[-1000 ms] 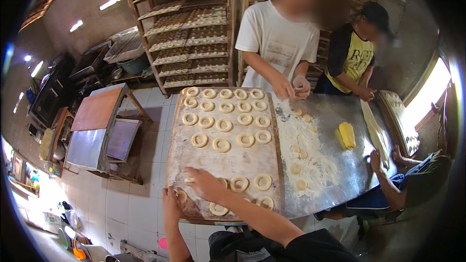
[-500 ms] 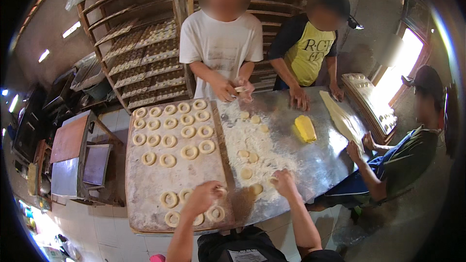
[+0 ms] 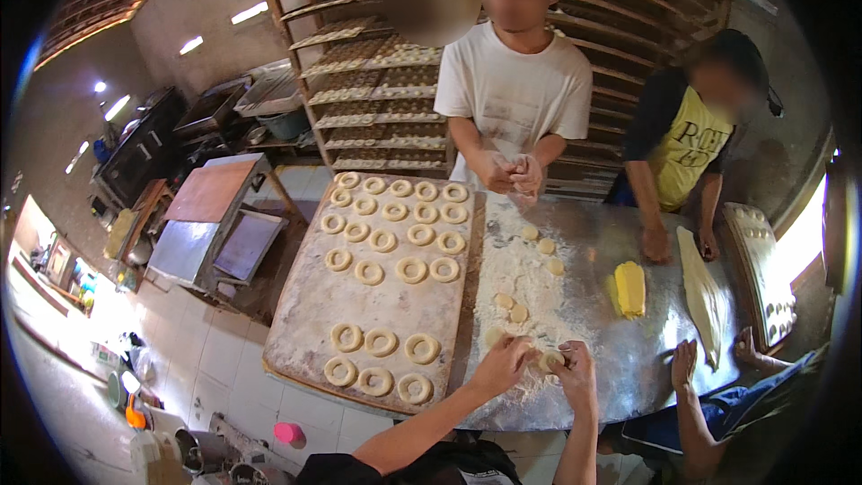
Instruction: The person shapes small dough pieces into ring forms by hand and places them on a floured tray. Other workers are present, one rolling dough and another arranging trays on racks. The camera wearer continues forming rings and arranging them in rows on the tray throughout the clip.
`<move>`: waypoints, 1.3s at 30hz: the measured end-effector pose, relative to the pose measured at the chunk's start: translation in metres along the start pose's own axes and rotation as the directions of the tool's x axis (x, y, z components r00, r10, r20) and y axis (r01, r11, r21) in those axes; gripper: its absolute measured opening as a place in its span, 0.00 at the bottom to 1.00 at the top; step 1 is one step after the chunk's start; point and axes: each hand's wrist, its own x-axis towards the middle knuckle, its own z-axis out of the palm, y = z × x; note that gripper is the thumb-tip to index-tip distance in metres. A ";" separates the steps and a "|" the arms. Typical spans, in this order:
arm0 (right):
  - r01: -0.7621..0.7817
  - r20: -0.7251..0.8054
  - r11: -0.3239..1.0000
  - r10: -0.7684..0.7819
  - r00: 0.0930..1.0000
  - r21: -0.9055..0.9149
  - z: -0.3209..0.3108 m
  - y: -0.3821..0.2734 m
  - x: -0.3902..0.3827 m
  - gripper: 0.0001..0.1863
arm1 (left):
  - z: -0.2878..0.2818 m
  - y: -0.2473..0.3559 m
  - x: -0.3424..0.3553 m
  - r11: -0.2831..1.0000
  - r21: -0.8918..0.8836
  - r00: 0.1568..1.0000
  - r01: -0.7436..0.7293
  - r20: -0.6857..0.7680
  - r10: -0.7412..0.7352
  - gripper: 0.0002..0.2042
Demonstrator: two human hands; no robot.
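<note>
I look down on a round metal table [image 3: 620, 242] dusted with flour, in a dim bakery with wooden racks [image 3: 377, 81] of dough rings behind it and pale floor tiles [image 3: 215, 350] below. A floured wooden board [image 3: 404, 301] carries rows of raw rings on the table's left part. My left hand [image 3: 505, 365] and right hand [image 3: 573, 368] meet at the near edge, fingers curled around a small pale dough piece [image 3: 549, 360], round and floury, held just above the flour patch. A yellow block [image 3: 629, 288] lies to the right. A small pink cylinder [image 3: 288, 433] stands on the floor.
</note>
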 end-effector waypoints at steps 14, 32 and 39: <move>0.256 0.236 0.967 -0.246 0.940 -0.009 0.110 -0.047 -0.003 0.25 | -0.122 0.064 -0.028 0.945 -0.108 0.951 0.308 0.004 -0.310 0.16; 0.246 0.430 0.964 -0.266 0.863 0.102 0.239 -0.069 -0.056 0.36 | -0.181 0.012 -0.091 0.720 -0.693 0.889 -0.040 -0.354 -0.290 0.12; 0.393 0.653 0.914 -0.238 0.719 -0.100 0.294 -0.086 -0.075 0.31 | -0.241 -0.021 -0.130 0.932 0.136 0.896 0.336 -0.350 -0.272 0.09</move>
